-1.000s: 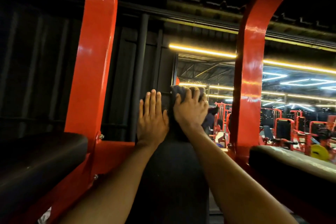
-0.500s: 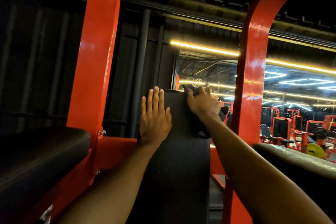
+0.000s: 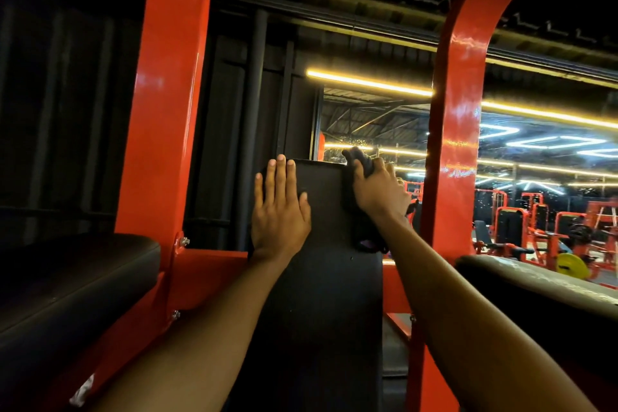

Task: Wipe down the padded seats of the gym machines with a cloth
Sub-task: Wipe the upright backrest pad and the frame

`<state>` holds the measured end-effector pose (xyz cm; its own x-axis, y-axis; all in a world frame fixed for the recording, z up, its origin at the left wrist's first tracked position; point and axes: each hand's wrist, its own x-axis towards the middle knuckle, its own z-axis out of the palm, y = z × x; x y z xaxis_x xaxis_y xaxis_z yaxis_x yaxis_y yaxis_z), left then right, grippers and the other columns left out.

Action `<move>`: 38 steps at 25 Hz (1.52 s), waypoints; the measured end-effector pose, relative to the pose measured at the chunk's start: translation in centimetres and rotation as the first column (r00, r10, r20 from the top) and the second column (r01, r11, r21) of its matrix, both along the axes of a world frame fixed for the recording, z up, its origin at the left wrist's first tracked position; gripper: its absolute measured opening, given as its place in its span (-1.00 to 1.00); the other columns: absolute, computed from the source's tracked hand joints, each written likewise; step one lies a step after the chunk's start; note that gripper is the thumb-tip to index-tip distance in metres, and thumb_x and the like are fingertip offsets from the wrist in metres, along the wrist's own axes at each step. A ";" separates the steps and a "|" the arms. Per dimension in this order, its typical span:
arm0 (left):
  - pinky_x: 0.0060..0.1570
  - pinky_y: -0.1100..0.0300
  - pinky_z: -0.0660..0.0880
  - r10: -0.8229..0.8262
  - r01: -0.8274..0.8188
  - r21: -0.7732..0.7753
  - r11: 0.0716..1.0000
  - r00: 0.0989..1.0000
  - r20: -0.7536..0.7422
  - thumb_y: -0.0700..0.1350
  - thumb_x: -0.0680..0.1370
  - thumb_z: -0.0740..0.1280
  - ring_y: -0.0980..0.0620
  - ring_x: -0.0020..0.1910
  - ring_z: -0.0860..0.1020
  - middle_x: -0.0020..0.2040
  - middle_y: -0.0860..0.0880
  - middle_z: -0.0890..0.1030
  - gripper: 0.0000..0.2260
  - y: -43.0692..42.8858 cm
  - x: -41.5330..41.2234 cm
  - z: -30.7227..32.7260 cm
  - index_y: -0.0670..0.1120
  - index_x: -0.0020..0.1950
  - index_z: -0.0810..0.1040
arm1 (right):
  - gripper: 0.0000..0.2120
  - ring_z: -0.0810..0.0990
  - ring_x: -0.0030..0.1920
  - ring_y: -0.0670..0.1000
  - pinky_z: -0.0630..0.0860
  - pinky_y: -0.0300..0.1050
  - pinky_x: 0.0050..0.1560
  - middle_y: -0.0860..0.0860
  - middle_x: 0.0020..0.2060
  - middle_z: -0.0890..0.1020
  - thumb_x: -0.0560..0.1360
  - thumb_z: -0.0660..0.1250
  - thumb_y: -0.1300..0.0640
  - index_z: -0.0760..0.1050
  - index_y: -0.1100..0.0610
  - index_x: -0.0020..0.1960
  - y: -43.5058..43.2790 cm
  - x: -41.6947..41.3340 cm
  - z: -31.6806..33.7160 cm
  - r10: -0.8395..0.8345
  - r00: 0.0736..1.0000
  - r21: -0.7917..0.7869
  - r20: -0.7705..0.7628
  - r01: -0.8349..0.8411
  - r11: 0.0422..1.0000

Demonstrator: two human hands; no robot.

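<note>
Pad: black and upright, it stood between two red posts, with both of the person's arms stretched out to its top.
Left hand: it lay flat on the pad's upper left part, fingers straight and close together, the grip slack and holding nothing.
Right hand: it sat at the pad's upper right edge, fingers curled, the grip closed round the cloth.
Cloth: dark and bunched, it was pressed against the pad's top right corner, with folds showing above the fingers and below the wrist.
Posts: the left post rose straight, and the right post curved away at the top.
Side pads: one dark cushion lay low on the left, and a paler, worn one on the right.
Beyond: red gym machines and a yellow weight plate stood under glowing light strips.
</note>
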<state>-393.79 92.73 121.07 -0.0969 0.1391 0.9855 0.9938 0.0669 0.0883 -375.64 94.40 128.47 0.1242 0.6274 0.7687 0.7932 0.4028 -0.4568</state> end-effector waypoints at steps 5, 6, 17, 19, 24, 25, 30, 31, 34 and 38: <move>0.59 -0.14 0.02 0.061 -0.061 -0.028 0.998 0.998 -0.016 0.06 0.69 -0.03 -0.13 0.64 -0.03 0.65 -0.20 0.01 -0.41 0.4 -0.3 0.0 -0.20 0.65 0.01 | -0.44 0.07 0.59 0.36 0.06 0.33 0.53 0.14 0.63 0.12 0.68 -0.01 -0.23 0.16 0.00 0.60 -1.7 -6.3 -0.2 -0.062 0.993 0.065 0.104 0.056 0.996; 0.59 -0.14 0.02 0.077 -0.078 -0.030 0.997 0.997 -0.025 0.06 0.70 -0.04 -0.13 0.64 -0.03 0.65 -0.20 0.00 -0.42 0.5 -0.4 0.0 -0.20 0.65 0.00 | -0.44 0.00 0.61 0.33 0.01 0.30 0.56 0.10 0.64 0.08 0.68 -0.01 -0.23 0.13 -0.05 0.62 -1.8 -7.1 -1.3 -0.045 0.983 0.142 0.180 0.020 0.990; 0.59 -0.15 0.03 0.010 -0.010 -0.027 1.000 1.000 0.002 0.06 0.66 -0.03 -0.13 0.64 0.01 0.65 -0.19 0.05 -0.41 0.0 0.0 -0.1 -0.18 0.65 0.03 | -0.41 0.23 0.54 0.30 0.29 0.31 0.42 0.03 0.63 0.11 0.68 0.08 -0.21 0.05 -0.07 0.64 0.2 0.4 -2.8 0.088 0.994 -0.006 -0.071 -0.089 0.996; 0.59 -0.16 0.04 0.007 -0.007 -0.017 1.000 1.000 0.002 0.05 0.66 -0.03 -0.14 0.64 0.03 0.65 -0.20 0.07 -0.41 0.1 -0.2 0.0 -0.19 0.65 0.05 | -0.41 0.08 0.59 0.35 0.14 0.33 0.51 0.05 0.65 0.06 0.69 0.05 -0.21 0.03 -0.06 0.65 -0.6 -2.6 -1.4 0.033 0.999 0.009 0.013 -0.033 0.999; 0.60 -0.15 -0.02 0.017 -0.017 -0.086 0.996 1.000 -0.010 0.06 0.65 -0.10 -0.13 0.64 -0.05 0.66 -0.20 -0.03 -0.39 0.0 -0.2 0.3 -0.18 0.65 -0.08 | -0.40 -0.18 0.64 0.25 -0.06 0.32 0.59 0.02 0.66 0.07 0.67 0.01 -0.24 0.03 -0.11 0.66 -1.9 -4.2 -9.5 -0.095 0.930 0.308 0.356 -0.020 0.951; 0.60 -0.15 -0.04 0.013 -0.014 -0.087 0.996 1.000 -0.008 0.06 0.65 -0.09 -0.12 0.64 -0.06 0.66 -0.19 -0.04 -0.39 0.0 -0.2 0.3 -0.18 0.65 -0.09 | -0.40 -0.16 0.64 0.23 -0.02 0.31 0.59 0.01 0.65 0.08 0.67 0.04 -0.24 0.05 -0.10 0.66 -1.6 -3.1 -10.9 -0.101 0.920 0.326 0.380 -0.031 0.945; 0.60 -0.16 -0.06 0.029 -0.030 -0.076 0.997 0.999 -0.023 0.06 0.67 -0.09 -0.11 0.64 -0.05 0.66 -0.18 -0.02 -0.42 -0.2 0.3 -1.1 -0.16 0.66 -0.02 | -0.39 0.18 0.58 0.27 0.34 0.26 0.45 0.04 0.66 0.03 0.66 0.11 -0.25 0.11 -0.10 0.64 -0.3 -0.1 -9.9 -0.068 0.981 0.250 0.180 0.021 0.968; 0.59 -0.17 -0.05 0.045 -0.048 -0.065 0.997 0.998 -0.039 0.06 0.67 -0.09 -0.11 0.65 -0.05 0.66 -0.18 -0.01 -0.42 -0.2 0.4 -1.4 -0.16 0.66 -0.01 | -0.40 0.29 0.52 0.28 0.42 0.25 0.35 0.07 0.64 0.07 0.66 0.09 -0.27 0.11 -0.08 0.63 0.0 -0.1 -7.9 -0.029 0.994 0.189 0.105 0.009 0.982; 0.58 -0.20 -0.02 0.096 -0.099 -0.051 0.994 0.994 -0.058 0.06 0.66 -0.08 -0.12 0.65 -0.04 0.66 -0.19 0.00 -0.41 0.0 0.4 -1.4 -0.17 0.65 0.00 | -0.35 0.56 0.26 0.27 0.52 0.20 0.21 0.14 0.38 0.48 0.60 0.03 -0.40 0.37 0.03 0.46 1.4 0.8 -1.6 0.059 0.998 0.077 -0.005 -0.059 0.995; 0.59 -0.18 -0.03 0.121 -0.122 -0.026 0.992 0.991 -0.055 0.06 0.65 -0.06 -0.12 0.64 -0.02 0.65 -0.19 0.03 -0.41 0.1 0.7 -1.1 -0.16 0.65 0.02 | -0.34 0.61 0.17 0.24 0.52 0.16 0.17 0.11 0.17 0.63 0.54 0.06 -0.47 0.48 0.03 0.30 2.0 1.5 -0.7 0.123 0.984 0.051 -0.129 -0.117 0.992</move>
